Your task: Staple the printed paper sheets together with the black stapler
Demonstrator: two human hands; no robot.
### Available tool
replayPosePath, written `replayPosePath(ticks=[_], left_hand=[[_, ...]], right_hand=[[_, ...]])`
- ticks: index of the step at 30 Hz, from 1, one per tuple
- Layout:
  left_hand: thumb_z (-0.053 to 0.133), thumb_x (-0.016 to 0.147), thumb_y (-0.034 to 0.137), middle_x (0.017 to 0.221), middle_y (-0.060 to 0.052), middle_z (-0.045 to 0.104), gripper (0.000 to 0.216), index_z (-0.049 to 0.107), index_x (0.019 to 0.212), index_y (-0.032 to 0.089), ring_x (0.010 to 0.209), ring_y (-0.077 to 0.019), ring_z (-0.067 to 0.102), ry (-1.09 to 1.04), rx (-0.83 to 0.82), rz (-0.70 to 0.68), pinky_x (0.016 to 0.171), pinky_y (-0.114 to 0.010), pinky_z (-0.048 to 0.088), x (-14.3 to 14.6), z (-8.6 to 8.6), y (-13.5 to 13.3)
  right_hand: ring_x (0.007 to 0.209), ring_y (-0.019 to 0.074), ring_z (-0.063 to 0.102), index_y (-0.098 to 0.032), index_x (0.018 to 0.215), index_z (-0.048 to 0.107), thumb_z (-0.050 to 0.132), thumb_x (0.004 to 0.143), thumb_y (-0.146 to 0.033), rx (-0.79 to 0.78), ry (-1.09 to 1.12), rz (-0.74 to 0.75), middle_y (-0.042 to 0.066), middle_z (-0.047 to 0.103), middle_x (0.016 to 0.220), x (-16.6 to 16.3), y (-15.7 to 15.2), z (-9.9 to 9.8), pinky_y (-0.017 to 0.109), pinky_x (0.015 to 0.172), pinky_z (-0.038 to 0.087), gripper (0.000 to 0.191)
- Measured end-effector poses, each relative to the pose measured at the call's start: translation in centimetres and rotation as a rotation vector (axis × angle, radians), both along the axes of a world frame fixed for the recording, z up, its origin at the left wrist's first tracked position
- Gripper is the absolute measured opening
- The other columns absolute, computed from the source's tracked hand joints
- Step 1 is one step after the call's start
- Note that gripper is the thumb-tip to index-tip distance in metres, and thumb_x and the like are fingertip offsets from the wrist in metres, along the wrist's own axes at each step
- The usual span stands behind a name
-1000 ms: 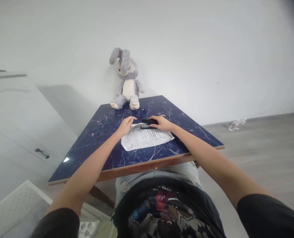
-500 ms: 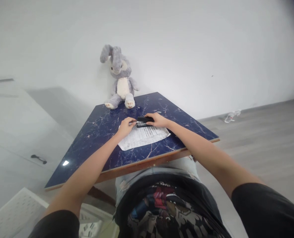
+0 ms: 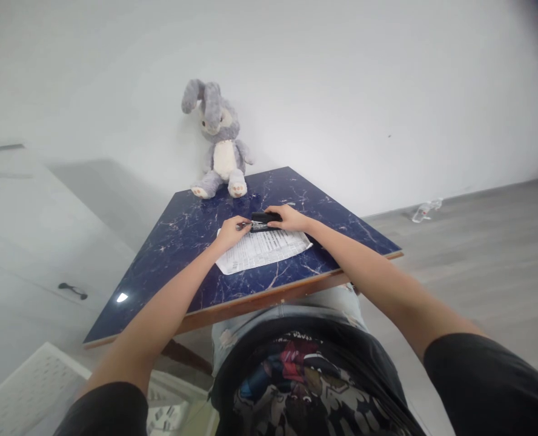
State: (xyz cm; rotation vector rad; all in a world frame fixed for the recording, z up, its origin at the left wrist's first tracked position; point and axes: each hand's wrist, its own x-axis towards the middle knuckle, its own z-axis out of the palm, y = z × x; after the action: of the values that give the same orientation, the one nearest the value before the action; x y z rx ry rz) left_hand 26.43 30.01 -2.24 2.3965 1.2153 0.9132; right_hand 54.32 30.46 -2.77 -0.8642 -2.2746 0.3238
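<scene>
The person stands at the near edge of a dark blue marbled counter (image 3: 196,266) with both arms stretched forward. A printed sheet of paper (image 3: 262,249) lies flat on the counter in front of them. At the far edge of this sheet sits a black stapler (image 3: 263,219), its length running left to right.

The right hand (image 3: 287,219) is closed over the right end of the stapler, fingers curled on its top. The left hand (image 3: 229,232) rests on the far left corner of the paper, its fingers pinched together just beside the left end of the stapler; whether they touch the stapler or a small part of it cannot be told at this size.

A grey and white plush rabbit (image 3: 219,145) sits upright at the far edge of the counter, leaning against the white wall, well apart from both hands. A crumpled clear plastic bottle (image 3: 424,210) lies on the grey floor to the right, near the wall.
</scene>
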Motion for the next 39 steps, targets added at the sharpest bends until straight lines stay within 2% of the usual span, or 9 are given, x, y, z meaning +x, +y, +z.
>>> replayPosePath(ticks=[5, 9, 14, 19, 23, 26, 29, 35, 39], left_hand=[[0.068, 0.090, 0.025, 0.110, -0.010, 0.079, 0.022, 0.080, 0.107, 0.018, 0.098, -0.0244, 0.073, 0.022, 0.022, -0.032, 0.095, -0.039, 0.056, -0.4, 0.0, 0.3], [0.063, 0.092, 0.025, 0.115, -0.009, 0.080, 0.028, 0.080, 0.113, 0.019, 0.105, -0.0250, 0.073, -0.005, -0.031, -0.142, 0.097, -0.040, 0.055, -1.5, 0.9, 0.4], [0.077, 0.082, 0.033, 0.106, -0.010, 0.082, 0.026, 0.084, 0.102, 0.019, 0.099, -0.0256, 0.076, -0.204, -0.176, -0.222, 0.095, -0.038, 0.056, -2.3, 1.8, -1.3], [0.085, 0.076, 0.046, 0.093, -0.010, 0.081, 0.027, 0.085, 0.085, 0.021, 0.090, -0.0244, 0.075, -0.347, -0.153, -0.364, 0.091, -0.035, 0.056, -2.1, 1.5, -1.7], [0.090, 0.072, 0.042, 0.088, -0.008, 0.079, 0.030, 0.080, 0.090, 0.020, 0.082, -0.0213, 0.073, -0.483, -0.125, -0.339, 0.085, -0.035, 0.054, -2.0, 0.9, -1.7], [0.095, 0.064, 0.034, 0.095, -0.006, 0.077, 0.053, 0.069, 0.109, 0.022, 0.076, -0.0176, 0.069, -0.624, -0.226, -0.302, 0.076, -0.032, 0.054, -1.6, 0.2, -1.4], [0.097, 0.058, 0.027, 0.104, -0.006, 0.072, 0.065, 0.061, 0.113, 0.024, 0.078, -0.0167, 0.069, -0.696, -0.280, -0.314, 0.073, -0.031, 0.054, -1.1, -0.5, -0.9], [0.095, 0.059, 0.024, 0.099, -0.002, 0.070, 0.057, 0.066, 0.108, 0.023, 0.078, -0.0167, 0.068, -0.604, -0.233, -0.324, 0.076, -0.032, 0.052, -0.8, -0.6, -1.0], [0.093, 0.067, 0.037, 0.097, -0.006, 0.074, 0.049, 0.069, 0.106, 0.020, 0.087, -0.0208, 0.071, -0.591, -0.158, -0.333, 0.085, -0.035, 0.053, -1.1, 0.7, -1.5]], right_hand=[[0.089, 0.0228, 0.070, -0.014, 0.124, 0.069, 0.070, 0.089, -0.035, -0.040, 0.008, -0.008, 0.009, 0.077, 0.108, -0.2, -0.4, 0.2, 0.033, 0.086, 0.051, 0.040], [0.093, 0.0253, 0.071, -0.014, 0.118, 0.072, 0.071, 0.085, -0.034, -0.068, 0.064, -0.037, 0.009, 0.078, 0.106, -0.2, -0.7, 0.8, 0.036, 0.089, 0.053, 0.039], [0.099, 0.0313, 0.074, -0.019, 0.115, 0.076, 0.069, 0.088, -0.048, -0.115, 0.178, 0.011, 0.010, 0.079, 0.110, -0.5, -1.8, 2.0, 0.043, 0.092, 0.056, 0.040], [0.106, 0.0370, 0.074, -0.030, 0.114, 0.078, 0.073, 0.087, -0.051, -0.178, 0.217, 0.047, 0.008, 0.079, 0.114, -1.1, -1.7, 1.4, 0.051, 0.097, 0.058, 0.035], [0.107, 0.0382, 0.074, -0.032, 0.115, 0.078, 0.075, 0.085, -0.053, -0.231, 0.281, 0.022, 0.008, 0.078, 0.115, -1.3, -1.7, 1.0, 0.054, 0.096, 0.060, 0.037], [0.108, 0.0391, 0.074, -0.032, 0.113, 0.078, 0.076, 0.082, -0.055, -0.242, 0.325, -0.006, 0.009, 0.078, 0.115, -1.6, -2.1, 1.1, 0.056, 0.097, 0.059, 0.038], [0.108, 0.0391, 0.074, -0.035, 0.112, 0.078, 0.077, 0.081, -0.055, -0.245, 0.333, 0.001, 0.007, 0.078, 0.116, -2.3, -2.6, 1.4, 0.057, 0.099, 0.059, 0.037], [0.104, 0.0390, 0.075, -0.036, 0.112, 0.078, 0.076, 0.082, -0.056, -0.252, 0.312, 0.032, 0.005, 0.079, 0.111, -3.2, -3.4, 1.3, 0.056, 0.094, 0.061, 0.036], [0.106, 0.0373, 0.074, -0.031, 0.112, 0.079, 0.080, 0.080, -0.054, -0.255, 0.317, 0.034, 0.007, 0.078, 0.113, -2.8, -3.2, 1.7, 0.053, 0.098, 0.059, 0.039]])
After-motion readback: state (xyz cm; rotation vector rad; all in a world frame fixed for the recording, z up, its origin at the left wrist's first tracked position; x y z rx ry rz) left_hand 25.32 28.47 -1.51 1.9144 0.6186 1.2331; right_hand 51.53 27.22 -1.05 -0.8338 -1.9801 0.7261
